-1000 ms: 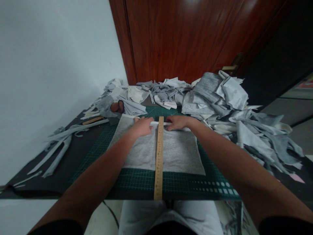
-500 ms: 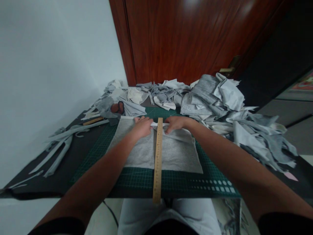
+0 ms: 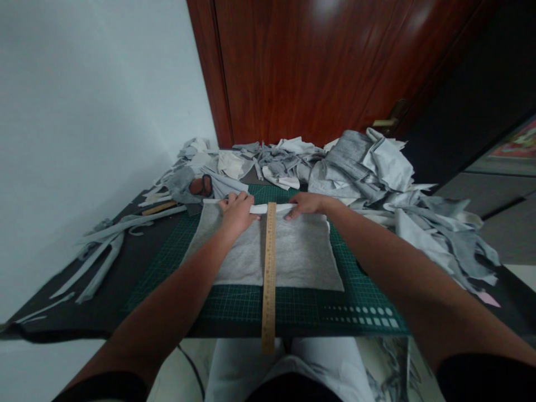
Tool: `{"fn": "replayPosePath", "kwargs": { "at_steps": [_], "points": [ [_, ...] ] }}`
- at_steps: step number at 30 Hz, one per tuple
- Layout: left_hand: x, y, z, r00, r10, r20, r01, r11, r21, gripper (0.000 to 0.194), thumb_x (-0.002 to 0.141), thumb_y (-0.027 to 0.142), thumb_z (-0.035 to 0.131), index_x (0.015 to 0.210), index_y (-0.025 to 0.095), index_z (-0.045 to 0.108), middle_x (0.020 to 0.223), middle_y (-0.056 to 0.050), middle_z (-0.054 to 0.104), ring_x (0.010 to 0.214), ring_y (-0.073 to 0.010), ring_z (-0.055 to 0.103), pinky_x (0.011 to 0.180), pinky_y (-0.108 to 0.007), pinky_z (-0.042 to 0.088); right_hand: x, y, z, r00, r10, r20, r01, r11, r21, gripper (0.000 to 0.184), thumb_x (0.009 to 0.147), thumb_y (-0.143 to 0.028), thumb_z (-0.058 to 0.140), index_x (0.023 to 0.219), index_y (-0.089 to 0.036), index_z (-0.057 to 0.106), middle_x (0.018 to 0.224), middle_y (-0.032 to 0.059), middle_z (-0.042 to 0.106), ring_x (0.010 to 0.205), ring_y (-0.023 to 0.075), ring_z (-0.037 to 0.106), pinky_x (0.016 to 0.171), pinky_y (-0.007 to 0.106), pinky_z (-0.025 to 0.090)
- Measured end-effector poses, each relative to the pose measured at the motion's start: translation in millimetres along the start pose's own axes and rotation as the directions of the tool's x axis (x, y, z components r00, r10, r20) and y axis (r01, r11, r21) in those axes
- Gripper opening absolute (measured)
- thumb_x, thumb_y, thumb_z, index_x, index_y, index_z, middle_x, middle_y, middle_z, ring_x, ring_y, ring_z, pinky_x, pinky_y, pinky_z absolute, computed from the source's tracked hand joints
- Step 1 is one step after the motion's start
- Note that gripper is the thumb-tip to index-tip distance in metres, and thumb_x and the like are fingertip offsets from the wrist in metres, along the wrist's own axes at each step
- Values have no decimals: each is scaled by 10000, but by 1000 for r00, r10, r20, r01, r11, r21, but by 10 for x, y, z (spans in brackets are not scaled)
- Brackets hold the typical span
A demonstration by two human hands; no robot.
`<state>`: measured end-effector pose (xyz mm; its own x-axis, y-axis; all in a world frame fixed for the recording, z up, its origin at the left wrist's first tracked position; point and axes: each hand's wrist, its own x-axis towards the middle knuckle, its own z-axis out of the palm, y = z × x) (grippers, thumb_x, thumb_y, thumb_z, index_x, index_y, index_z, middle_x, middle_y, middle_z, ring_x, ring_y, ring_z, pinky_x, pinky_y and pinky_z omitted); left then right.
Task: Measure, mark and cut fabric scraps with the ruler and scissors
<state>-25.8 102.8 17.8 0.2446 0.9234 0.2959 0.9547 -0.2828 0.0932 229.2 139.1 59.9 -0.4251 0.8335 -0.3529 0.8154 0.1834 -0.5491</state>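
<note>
A grey piece of fabric (image 3: 304,254) lies on the green cutting mat (image 3: 238,307). A narrow pale strip, seemingly folded over, runs along its far edge. Across the fabric's middle, pointing toward me, lies a wooden ruler (image 3: 269,273); its near end juts past the table edge. My left hand (image 3: 239,212) grips the far edge of the fabric left of the ruler, fingers bent over it. To the ruler's right, my right hand (image 3: 305,205) pinches that same edge between thumb and fingers. The fingertips' undersides are hidden.
Heaped grey and white fabric scraps (image 3: 285,162) line the back of the table. A taller pile of folded cloth (image 3: 355,162) stands at the back right, with loose scraps (image 3: 439,240) beside it. Long fabric strips (image 3: 104,251) lie at the left, near a wooden stick (image 3: 159,207).
My hands have moved apart along the fabric's far edge, the left one leftward and the right one slightly rightward. The bunched edge between them now lies straighter, and the right half looks flatter.
</note>
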Motion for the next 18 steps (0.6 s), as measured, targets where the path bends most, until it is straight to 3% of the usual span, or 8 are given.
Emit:
{"fn": "replayPosePath", "kwargs": {
  "at_steps": [3, 5, 8, 12, 15, 18],
  "points": [
    [2, -2, 63, 1000, -11, 0, 11, 999, -35, 273, 933, 279, 622, 1198, 227, 588, 1297, -146, 614, 1265, -383, 467, 981, -520, 364, -44, 108, 31, 998, 25, -53, -20, 995, 93, 479, 923, -519, 646, 1206, -145, 740, 1157, 104, 760, 958, 219, 716, 829, 284, 548],
    [11, 1, 108, 1000, -22, 11, 23, 999, -46, 280, 950, 219, 553, 1229, 217, 559, 1308, -152, 616, 1247, -356, 491, 965, -493, 383, -55, 164, 51, 994, 49, -94, -37, 991, 125, 484, 972, -498, 586, 1262, -132, 715, 1205, 131, 745, 988, 226, 715, 851, 296, 554],
    [20, 11, 150, 999, -31, 20, 32, 998, -48, 352, 952, 131, 450, 1283, 220, 533, 1322, -147, 622, 1232, -327, 508, 950, -476, 395, -38, 210, 58, 984, 78, -158, -59, 991, 117, 484, 907, -401, 696, 1297, -115, 699, 1259, 139, 723, 1067, 234, 694, 905, 288, 538],
    [2, 52, 140, 999, -37, -7, 36, 999, -19, 465, 941, 98, 407, 1360, 259, 528, 1355, -147, 602, 1269, -356, 466, 996, -542, 345, 27, 198, 44, 971, 111, -211, -99, 993, 65, 494, 798, -299, 802, 1259, -139, 728, 1234, 93, 737, 1064, 214, 693, 892, 241, 519],
    [-19, 96, 107, 998, -42, -57, 45, 998, 49, 424, 959, 156, 421, 1340, 266, 571, 1342, -166, 581, 1242, -386, 472, 979, -561, 346, 83, 160, 36, 950, 160, -267, -160, 987, 22, 432, 823, -357, 781, 1194, -139, 756, 1153, 80, 760, 1034, 211, 704, 847, 229, 511],
    [-24, 115, 88, 999, -14, -46, 19, 992, 121, 361, 976, 191, 421, 1272, 250, 619, 1303, -176, 591, 1227, -384, 501, 941, -522, 382, 118, 120, 51, 893, 245, -378, -271, 962, -17, 446, 872, -463, 721, 1148, -115, 758, 1128, 136, 752, 1071, 260, 699, 877, 286, 502]
  ]
}}
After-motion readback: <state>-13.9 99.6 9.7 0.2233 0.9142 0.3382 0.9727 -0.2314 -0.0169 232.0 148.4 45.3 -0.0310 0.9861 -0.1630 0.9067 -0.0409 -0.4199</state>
